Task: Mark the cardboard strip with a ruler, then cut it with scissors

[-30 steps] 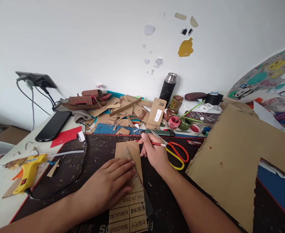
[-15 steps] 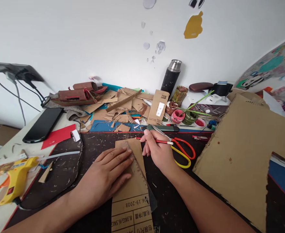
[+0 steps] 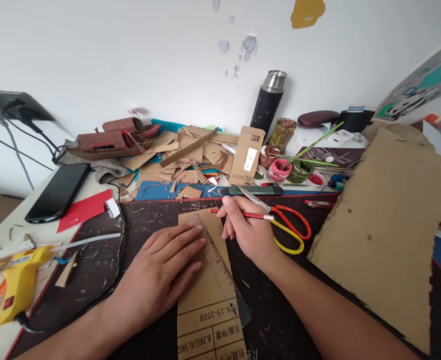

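My left hand [image 3: 163, 260] lies flat with its fingers stretched over a clear plastic ruler [image 3: 220, 265], pressing it onto a strip of brown cardboard [image 3: 208, 305]. The strip carries upside-down black print and sits on the dark work mat. The ruler runs slantwise, and one end sticks out past the strip's right edge. In my right hand [image 3: 246, 230] is a red pencil [image 3: 250, 215], held between thumb and fingers, its point toward the top of the cardboard. Scissors [image 3: 290, 227] with red and yellow handles lie just beyond that hand.
At left are a yellow glue gun [image 3: 21, 280], a black phone [image 3: 58, 192] and red paper [image 3: 85, 210]. Cardboard scraps [image 3: 190, 155], a model boat [image 3: 111, 142], paint jars [image 3: 280, 170] and a flask [image 3: 269, 102] line the back. A large cardboard sheet [image 3: 385, 225] leans at right.
The camera view has tilted down and shifted slightly, so the background sits higher. Both hands keep nearly the same pose on the ruler and pencil.
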### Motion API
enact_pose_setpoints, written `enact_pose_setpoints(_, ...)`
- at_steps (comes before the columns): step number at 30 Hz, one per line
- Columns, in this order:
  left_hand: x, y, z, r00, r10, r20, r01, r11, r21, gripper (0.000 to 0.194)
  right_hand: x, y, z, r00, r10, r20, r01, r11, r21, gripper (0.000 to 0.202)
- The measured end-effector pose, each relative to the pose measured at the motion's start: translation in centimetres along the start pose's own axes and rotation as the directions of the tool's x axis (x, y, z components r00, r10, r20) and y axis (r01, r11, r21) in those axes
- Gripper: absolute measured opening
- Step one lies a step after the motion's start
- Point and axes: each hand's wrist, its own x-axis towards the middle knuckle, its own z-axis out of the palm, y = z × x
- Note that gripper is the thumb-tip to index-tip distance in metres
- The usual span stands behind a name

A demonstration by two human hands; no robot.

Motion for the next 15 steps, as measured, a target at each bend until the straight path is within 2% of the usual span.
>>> enact_pose_setpoints(15,-0.09,-0.42,0.51,0.998,-0.043,0.052,0.044,0.999,-0.003,0.042,-0.25,0.02,0.12,0.999,-0.032,0.009,0.033,0.998,-0.062,0.056)
